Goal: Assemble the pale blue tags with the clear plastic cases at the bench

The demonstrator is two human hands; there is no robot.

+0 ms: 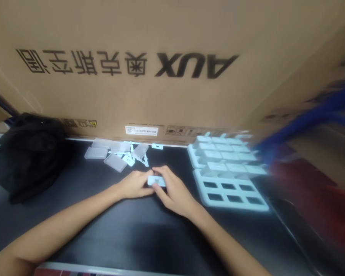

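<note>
Near the middle of the black table, my left hand [136, 184] and my right hand [175, 191] meet around a small light-blue plastic piece [153, 180]. My left fingers and thumb close on its left end. The thumb and fingers of my right hand pinch its right side. Beyond my left hand lies a loose pile of translucent flat covers [115, 162] and thin light-blue parts [128, 160]. Another small light-blue piece [157, 146] lies at the table's back edge, apart from my hands.
Right of my hands, a light-blue tray [201, 191] with rectangular openings carries rows of upright light-blue boxes [215, 169]. A black bag [28, 153] sits at the left. A large cardboard box [132, 99] stands behind the table [117, 237].
</note>
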